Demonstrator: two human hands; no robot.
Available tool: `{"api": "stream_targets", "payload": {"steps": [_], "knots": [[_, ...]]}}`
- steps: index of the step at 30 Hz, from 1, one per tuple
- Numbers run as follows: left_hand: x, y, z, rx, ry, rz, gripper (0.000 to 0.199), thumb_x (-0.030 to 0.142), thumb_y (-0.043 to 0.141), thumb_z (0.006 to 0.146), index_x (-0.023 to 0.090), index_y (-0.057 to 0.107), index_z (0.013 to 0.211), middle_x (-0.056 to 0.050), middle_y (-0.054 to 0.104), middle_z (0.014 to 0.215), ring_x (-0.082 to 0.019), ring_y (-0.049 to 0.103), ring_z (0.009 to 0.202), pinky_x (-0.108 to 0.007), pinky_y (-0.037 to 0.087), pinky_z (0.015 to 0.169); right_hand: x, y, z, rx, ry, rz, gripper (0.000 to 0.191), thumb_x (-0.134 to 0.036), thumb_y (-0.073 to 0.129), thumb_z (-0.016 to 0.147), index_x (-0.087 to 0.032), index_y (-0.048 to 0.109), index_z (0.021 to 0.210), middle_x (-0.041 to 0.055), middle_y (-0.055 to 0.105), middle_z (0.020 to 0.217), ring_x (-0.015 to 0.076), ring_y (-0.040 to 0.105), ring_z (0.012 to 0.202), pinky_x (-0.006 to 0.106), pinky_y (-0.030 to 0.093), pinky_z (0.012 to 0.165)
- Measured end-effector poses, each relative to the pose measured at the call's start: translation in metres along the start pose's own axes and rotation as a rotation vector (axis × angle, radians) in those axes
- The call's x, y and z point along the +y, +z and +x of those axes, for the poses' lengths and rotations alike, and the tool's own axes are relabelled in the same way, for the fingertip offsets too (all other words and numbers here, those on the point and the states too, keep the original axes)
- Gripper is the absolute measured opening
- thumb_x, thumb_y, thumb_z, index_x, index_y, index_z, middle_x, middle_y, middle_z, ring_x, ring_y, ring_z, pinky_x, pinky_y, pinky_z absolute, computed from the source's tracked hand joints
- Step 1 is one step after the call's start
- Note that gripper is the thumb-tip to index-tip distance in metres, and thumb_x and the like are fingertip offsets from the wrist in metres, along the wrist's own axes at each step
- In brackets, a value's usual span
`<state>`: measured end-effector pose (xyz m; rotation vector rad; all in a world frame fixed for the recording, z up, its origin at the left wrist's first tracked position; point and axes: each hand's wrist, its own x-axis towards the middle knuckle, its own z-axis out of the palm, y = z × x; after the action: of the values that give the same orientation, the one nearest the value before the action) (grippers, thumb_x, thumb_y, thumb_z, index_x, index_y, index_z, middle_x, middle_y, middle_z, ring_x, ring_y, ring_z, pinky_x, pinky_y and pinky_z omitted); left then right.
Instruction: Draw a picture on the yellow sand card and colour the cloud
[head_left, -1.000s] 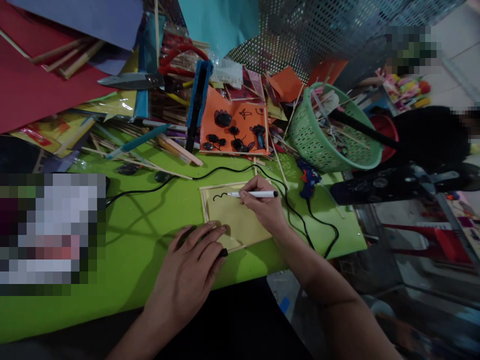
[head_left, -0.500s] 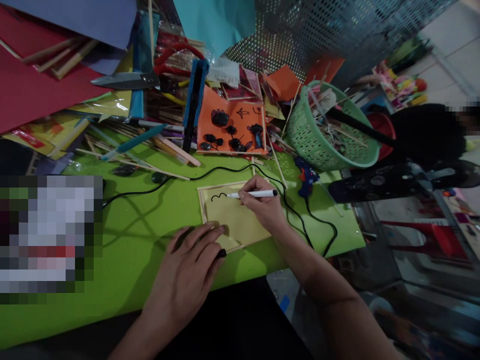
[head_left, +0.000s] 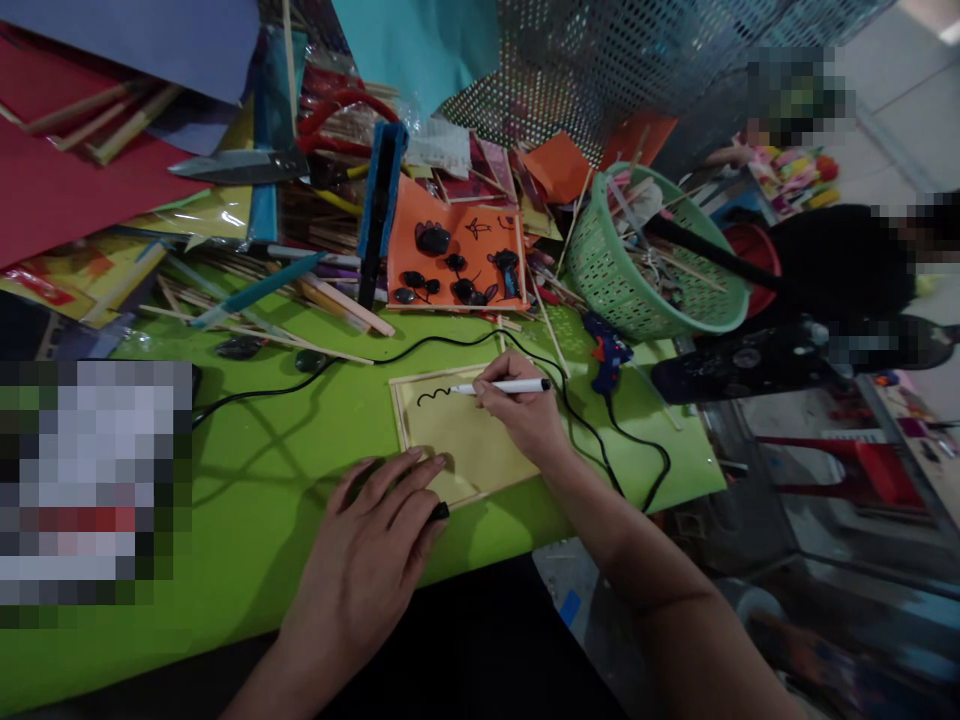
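My right hand [head_left: 517,400] grips a white marker [head_left: 517,386] with a black end. Its tip touches a pale yellow sheet [head_left: 480,450] edged with thin wooden sticks, where a short black wavy line [head_left: 433,396] runs near the upper left. On the sheet's lower left corner rests my left hand [head_left: 386,515], fingers stretched over the edge. A small black marker cap [head_left: 439,511] pokes out between its thumb and forefinger. Behind the sheet lies an orange card [head_left: 457,245] bearing black stones and drawn lines.
A glue gun [head_left: 606,355] lies right of the sheet, its black cord crossing behind. A green basket [head_left: 660,290] of sticks stands at the back right. Scissors [head_left: 247,165], coloured paper and loose sticks crowd the back left. Dark stones [head_left: 310,360] lie on the green table [head_left: 262,540].
The wavy line has grown slightly longer to the right under the marker tip. My left hand stays in place on the sheet. The whole view has shifted a little.
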<state>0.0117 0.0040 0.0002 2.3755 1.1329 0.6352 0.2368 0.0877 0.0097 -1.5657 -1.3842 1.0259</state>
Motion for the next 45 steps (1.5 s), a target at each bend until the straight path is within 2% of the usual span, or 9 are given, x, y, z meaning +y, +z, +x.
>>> {"api": "stream_targets", "payload": {"steps": [10, 18, 28, 37, 45], "knots": [[-0.0006, 0.0012, -0.0015, 0.003, 0.002, -0.007, 0.016, 0.019, 0.051, 0.104, 0.024, 0.065, 0.110, -0.002, 0.071, 0.142, -0.027, 0.060, 0.134, -0.051, 0.037, 0.109, 0.0015, 0.0008, 0.0000, 0.011, -0.022, 0.043, 0.014, -0.031, 0.069, 0.083, -0.023, 0.058, 0.080, -0.0031, 0.059, 0.070, 0.0132, 0.051, 0.063, 0.027, 0.037, 0.059], [-0.0044, 0.0017, -0.0009, 0.018, 0.058, 0.046, 0.016, 0.016, 0.052, 0.100, 0.026, 0.063, 0.104, -0.002, 0.072, 0.141, -0.028, 0.062, 0.132, -0.052, 0.043, 0.103, 0.0031, 0.0025, 0.0020, 0.018, -0.012, 0.048, 0.017, -0.034, 0.069, 0.082, -0.023, 0.058, 0.077, -0.0032, 0.057, 0.068, 0.0135, 0.048, 0.062, 0.027, 0.037, 0.058], [-0.0068, 0.0014, -0.0013, 0.060, 0.075, 0.049, 0.018, 0.015, 0.051, 0.099, 0.026, 0.064, 0.106, -0.003, 0.073, 0.139, -0.027, 0.064, 0.129, -0.050, 0.046, 0.101, 0.0049, 0.0015, 0.0019, 0.033, -0.032, 0.040, 0.014, -0.033, 0.068, 0.083, -0.023, 0.059, 0.078, -0.0031, 0.058, 0.069, 0.0138, 0.049, 0.063, 0.027, 0.038, 0.059], [-0.0027, -0.0007, 0.0000, -0.010, 0.008, -0.004, 0.016, 0.019, 0.051, 0.103, 0.025, 0.064, 0.108, -0.004, 0.071, 0.143, -0.030, 0.061, 0.135, -0.056, 0.043, 0.106, -0.0009, -0.0005, 0.0016, 0.061, -0.004, 0.033, 0.015, -0.033, 0.068, 0.079, -0.023, 0.057, 0.076, -0.0033, 0.057, 0.067, 0.0131, 0.048, 0.062, 0.027, 0.036, 0.058], [-0.0028, -0.0029, -0.0004, -0.017, 0.014, -0.021, 0.016, 0.020, 0.050, 0.103, 0.023, 0.066, 0.103, -0.004, 0.070, 0.143, -0.031, 0.061, 0.135, -0.055, 0.043, 0.107, -0.0019, -0.0017, 0.0009, 0.074, -0.015, 0.014, 0.016, -0.033, 0.067, 0.080, -0.023, 0.055, 0.076, -0.0036, 0.057, 0.067, 0.0123, 0.047, 0.061, 0.028, 0.036, 0.058]]}}
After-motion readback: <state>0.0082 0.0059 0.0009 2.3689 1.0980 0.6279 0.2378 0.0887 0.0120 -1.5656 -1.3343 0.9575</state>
